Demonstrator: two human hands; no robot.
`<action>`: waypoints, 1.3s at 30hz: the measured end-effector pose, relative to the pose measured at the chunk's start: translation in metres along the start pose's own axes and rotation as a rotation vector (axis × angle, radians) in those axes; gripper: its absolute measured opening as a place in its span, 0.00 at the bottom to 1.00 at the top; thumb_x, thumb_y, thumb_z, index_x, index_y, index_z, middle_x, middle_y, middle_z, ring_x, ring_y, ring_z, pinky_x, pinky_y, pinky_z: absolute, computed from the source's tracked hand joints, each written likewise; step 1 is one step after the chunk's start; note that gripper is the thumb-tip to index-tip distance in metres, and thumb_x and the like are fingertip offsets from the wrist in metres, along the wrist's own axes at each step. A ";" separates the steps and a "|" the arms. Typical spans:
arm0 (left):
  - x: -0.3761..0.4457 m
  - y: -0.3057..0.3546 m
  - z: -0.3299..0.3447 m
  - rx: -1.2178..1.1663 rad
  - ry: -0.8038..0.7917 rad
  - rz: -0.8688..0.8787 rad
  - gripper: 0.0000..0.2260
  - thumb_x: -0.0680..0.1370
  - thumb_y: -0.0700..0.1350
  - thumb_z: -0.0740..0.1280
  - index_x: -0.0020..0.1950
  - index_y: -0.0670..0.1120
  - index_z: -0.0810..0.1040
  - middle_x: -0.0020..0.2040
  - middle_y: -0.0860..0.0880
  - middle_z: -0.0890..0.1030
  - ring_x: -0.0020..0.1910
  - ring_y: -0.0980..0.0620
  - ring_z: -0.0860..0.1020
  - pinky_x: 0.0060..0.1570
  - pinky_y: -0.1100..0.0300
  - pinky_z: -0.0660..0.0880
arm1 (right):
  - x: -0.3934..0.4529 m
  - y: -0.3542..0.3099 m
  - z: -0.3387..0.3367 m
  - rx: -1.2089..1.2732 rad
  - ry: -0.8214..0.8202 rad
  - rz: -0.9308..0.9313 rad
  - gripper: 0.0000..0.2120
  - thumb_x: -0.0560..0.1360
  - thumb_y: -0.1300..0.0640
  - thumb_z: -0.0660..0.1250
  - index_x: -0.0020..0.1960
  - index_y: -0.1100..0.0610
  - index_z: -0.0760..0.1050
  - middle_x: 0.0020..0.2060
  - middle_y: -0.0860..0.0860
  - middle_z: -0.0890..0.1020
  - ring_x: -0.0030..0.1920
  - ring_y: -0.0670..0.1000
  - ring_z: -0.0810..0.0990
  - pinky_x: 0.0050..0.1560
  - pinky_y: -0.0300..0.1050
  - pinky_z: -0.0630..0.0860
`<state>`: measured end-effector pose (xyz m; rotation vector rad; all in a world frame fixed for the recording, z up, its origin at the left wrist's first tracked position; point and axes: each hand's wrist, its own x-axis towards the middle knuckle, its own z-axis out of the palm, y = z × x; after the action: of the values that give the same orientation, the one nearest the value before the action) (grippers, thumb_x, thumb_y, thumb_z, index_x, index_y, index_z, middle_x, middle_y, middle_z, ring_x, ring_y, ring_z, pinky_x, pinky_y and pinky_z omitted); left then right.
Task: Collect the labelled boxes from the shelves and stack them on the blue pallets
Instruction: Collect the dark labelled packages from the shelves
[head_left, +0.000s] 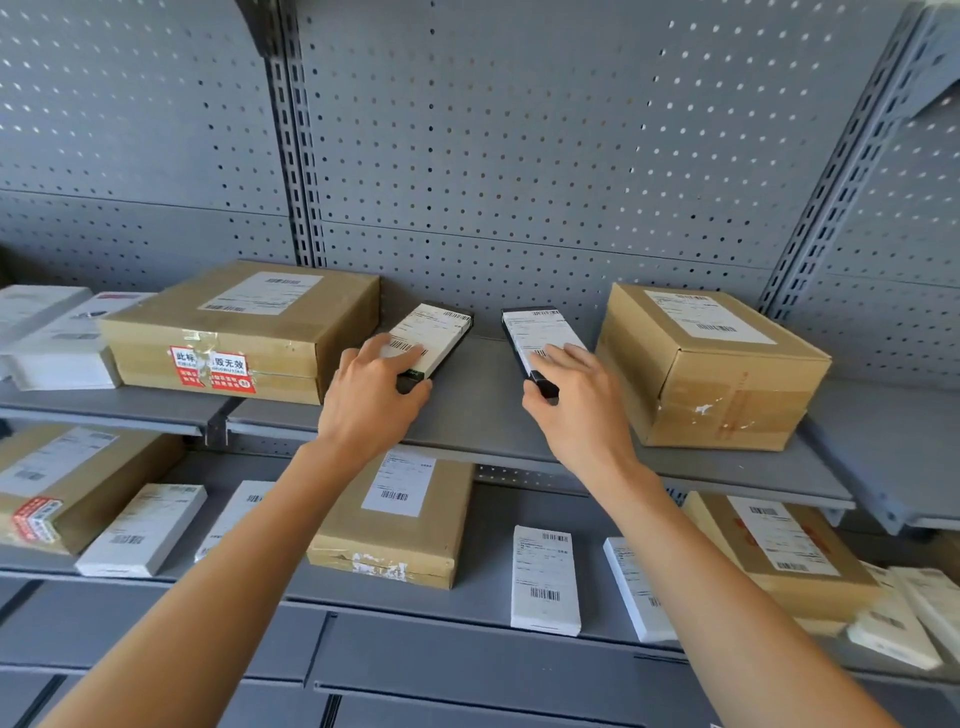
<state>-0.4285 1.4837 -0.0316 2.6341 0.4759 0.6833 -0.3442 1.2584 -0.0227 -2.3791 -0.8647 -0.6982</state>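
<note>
On upper shelf (467, 415): two slim black boxes lay flat
left hand (371, 387): fingers on left slim box (441, 327); not clamped
right hand (576, 400): fingers on right slim box (540, 332); not clamped
tip: wrap near ends, then lift

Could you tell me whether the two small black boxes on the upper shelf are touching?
Apart. The head view shows bare shelf between the left box and the right box.
</note>
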 end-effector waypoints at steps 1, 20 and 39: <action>0.000 0.002 -0.003 -0.014 0.010 0.010 0.22 0.80 0.56 0.65 0.74 0.57 0.72 0.77 0.49 0.66 0.72 0.42 0.64 0.67 0.45 0.70 | 0.001 -0.002 -0.005 0.007 0.030 -0.009 0.09 0.76 0.53 0.62 0.46 0.57 0.78 0.42 0.48 0.79 0.53 0.54 0.74 0.50 0.56 0.76; -0.033 0.157 -0.017 -0.165 0.128 0.331 0.21 0.80 0.54 0.67 0.73 0.56 0.75 0.77 0.48 0.67 0.72 0.42 0.64 0.66 0.45 0.71 | -0.068 0.062 -0.162 -0.109 0.383 0.059 0.16 0.77 0.57 0.71 0.64 0.57 0.80 0.65 0.53 0.80 0.70 0.53 0.72 0.71 0.55 0.68; -0.212 0.436 0.082 -0.285 -0.106 0.686 0.21 0.80 0.55 0.66 0.73 0.54 0.75 0.76 0.47 0.68 0.71 0.40 0.65 0.67 0.40 0.71 | -0.329 0.209 -0.379 -0.372 0.404 0.395 0.17 0.77 0.56 0.70 0.65 0.57 0.80 0.66 0.53 0.79 0.71 0.53 0.71 0.71 0.55 0.68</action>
<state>-0.4630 0.9949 0.0083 2.5118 -0.5486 0.7263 -0.5282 0.7467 -0.0038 -2.4790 -0.0928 -1.1908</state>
